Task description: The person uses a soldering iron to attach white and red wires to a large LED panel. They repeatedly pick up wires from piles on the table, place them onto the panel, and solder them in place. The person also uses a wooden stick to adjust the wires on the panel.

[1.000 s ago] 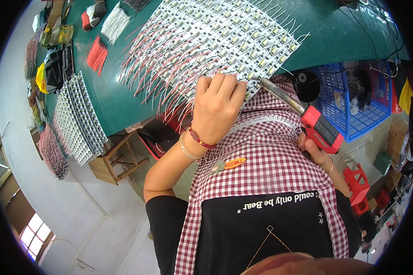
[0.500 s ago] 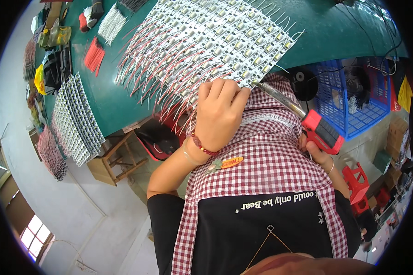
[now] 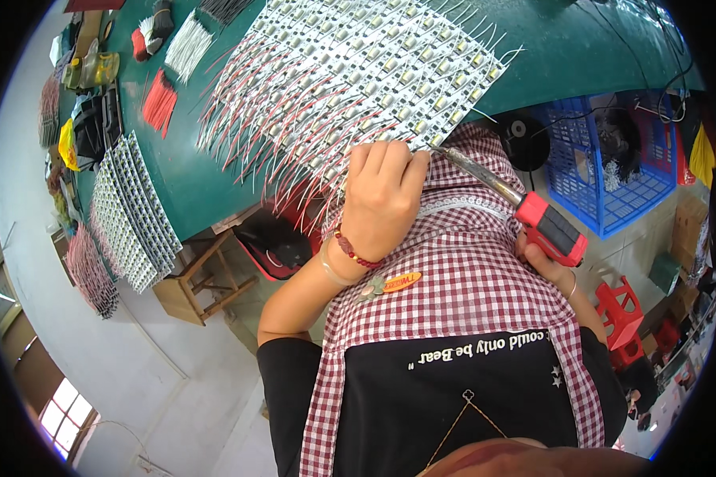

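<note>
Little has shifted: left hand [image 3: 382,195] still curled, pressing boards [image 3: 358,71]. Right hand [image 3: 545,258] clamped on iron [image 3: 525,211]. Boards light, stiff, fragile leads; hold by edges.

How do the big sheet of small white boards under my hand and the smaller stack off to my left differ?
The big sheet of white boards lies spread flat on the green table, with red and white wires fanning out of it; the smaller stack hangs over the table's edge and shows no loose wires. The left hand rests on the sheet and the soldering iron, held by the right hand, points at it; nothing touches the stack. Both are grids of small white boards.
</note>
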The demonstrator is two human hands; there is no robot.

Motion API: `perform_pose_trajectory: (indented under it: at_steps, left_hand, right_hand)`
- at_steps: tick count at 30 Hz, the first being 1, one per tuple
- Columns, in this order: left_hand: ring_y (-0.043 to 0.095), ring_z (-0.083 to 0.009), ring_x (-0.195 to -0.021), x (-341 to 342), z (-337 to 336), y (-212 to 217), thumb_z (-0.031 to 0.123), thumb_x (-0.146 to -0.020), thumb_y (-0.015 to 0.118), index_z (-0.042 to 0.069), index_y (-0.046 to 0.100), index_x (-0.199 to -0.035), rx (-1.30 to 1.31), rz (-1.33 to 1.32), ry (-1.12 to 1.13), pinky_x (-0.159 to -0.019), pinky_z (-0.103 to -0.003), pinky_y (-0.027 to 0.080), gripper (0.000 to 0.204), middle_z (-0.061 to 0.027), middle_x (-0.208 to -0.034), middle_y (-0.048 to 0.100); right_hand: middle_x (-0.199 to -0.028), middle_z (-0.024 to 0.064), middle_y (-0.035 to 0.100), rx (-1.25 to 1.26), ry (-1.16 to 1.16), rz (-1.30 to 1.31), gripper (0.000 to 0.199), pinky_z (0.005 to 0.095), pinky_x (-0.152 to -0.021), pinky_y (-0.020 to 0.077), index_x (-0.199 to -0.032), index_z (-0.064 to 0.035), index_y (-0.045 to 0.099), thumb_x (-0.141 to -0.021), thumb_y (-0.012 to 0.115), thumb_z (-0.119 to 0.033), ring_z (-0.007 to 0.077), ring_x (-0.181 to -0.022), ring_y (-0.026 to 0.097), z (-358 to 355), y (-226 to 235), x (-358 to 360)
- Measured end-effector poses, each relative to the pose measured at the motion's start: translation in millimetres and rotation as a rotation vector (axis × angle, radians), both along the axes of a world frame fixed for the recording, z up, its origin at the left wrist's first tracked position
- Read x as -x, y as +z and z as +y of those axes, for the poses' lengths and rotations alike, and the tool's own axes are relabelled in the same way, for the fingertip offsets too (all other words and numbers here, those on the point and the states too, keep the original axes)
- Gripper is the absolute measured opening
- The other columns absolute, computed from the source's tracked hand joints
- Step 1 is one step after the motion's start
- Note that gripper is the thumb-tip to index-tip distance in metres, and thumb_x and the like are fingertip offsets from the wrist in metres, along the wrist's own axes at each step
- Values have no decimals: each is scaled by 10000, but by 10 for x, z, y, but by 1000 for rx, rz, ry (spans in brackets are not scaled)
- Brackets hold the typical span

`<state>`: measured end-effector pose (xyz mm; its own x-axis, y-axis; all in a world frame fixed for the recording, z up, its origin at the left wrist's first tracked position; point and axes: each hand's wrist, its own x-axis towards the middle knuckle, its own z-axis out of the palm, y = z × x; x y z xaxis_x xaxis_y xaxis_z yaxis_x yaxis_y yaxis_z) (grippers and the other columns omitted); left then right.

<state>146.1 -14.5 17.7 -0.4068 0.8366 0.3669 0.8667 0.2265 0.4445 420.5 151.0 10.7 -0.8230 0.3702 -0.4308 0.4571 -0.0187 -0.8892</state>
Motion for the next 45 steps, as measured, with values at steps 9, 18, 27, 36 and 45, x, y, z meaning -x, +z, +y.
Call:
perform_pose_trajectory:
  at_steps: [9, 18, 27, 36, 45]
  left_hand:
    - [519, -199, -703, 2, 9, 11, -34, -687, 644, 31, 686, -897, 6, 2, -5, -698, -345, 390, 223, -38, -728, 476]
    - [551, -209, -869, -120, -16, 101, 67, -729, 678, 99, 677, -967, 66, 66, 91, -793, -370, 382, 241, -43, -945, 567]
    - [522, -236, -859, -166, -120, -68, 39, -730, 645, 83, 634, -992, 81, 49, 99, -760, -380, 411, 266, -52, -892, 526]
    - [524, -243, -833, -254, -333, 89, 55, -695, 669, 85, 632, -992, 161, 0, 27, -736, -379, 420, 301, -48, -850, 529]
    - [547, -238, -878, 782, 213, 533, 108, -735, 710, 91, 617, -938, 37, 140, -97, -763, -395, 390, 224, -60, -910, 568]
  right_hand:
    - [-745, 80, 606, 27, 12, 31, 209, 313, -594, 457, -794, -15, 627, -790, 678, -218, 205, -646, 590, 15, 56, 37]
    - [-586, 57, 474, 291, -269, 404, 508, 292, -524, 434, -1192, 33, 429, -930, 577, -377, 135, -486, 460, -19, 146, 436]
    - [-1126, 170, 561, 716, -450, 819, 421, 528, -994, 431, -1233, -39, 456, -977, 503, -371, 276, -1098, 565, 493, 249, 1611]
    - [-1392, 236, 443, 1044, -443, 710, 334, 688, -1067, 265, -1169, -89, 493, -968, 522, -354, 352, -1406, 281, 462, 45, 1684]
    - [-1301, 172, 510, 1038, -427, 735, 361, 684, -1001, 375, -1163, -103, 510, -960, 527, -401, 319, -1298, 444, 511, 124, 1327]
